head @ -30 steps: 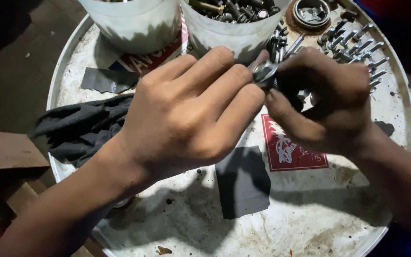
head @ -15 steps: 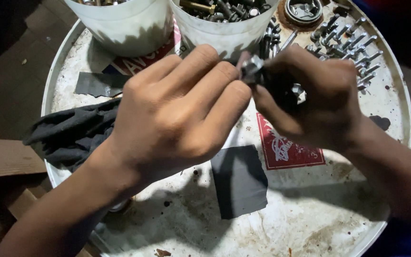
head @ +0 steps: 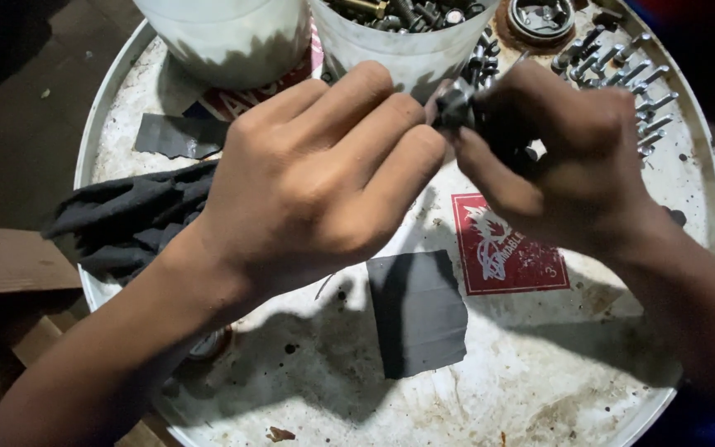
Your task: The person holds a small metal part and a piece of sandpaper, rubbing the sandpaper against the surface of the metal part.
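Over the white drum lid (head: pixel 208 389) I'm pinching a small dark metal part (head: pixel 457 106) between both hands, left hand (head: pixel 316 182) curled beside it, right hand (head: pixel 564 157) gripping its other end.

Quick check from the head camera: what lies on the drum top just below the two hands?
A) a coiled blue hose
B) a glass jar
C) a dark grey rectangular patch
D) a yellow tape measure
C: a dark grey rectangular patch lies flat on the white drum top, just below the left hand and right hand.
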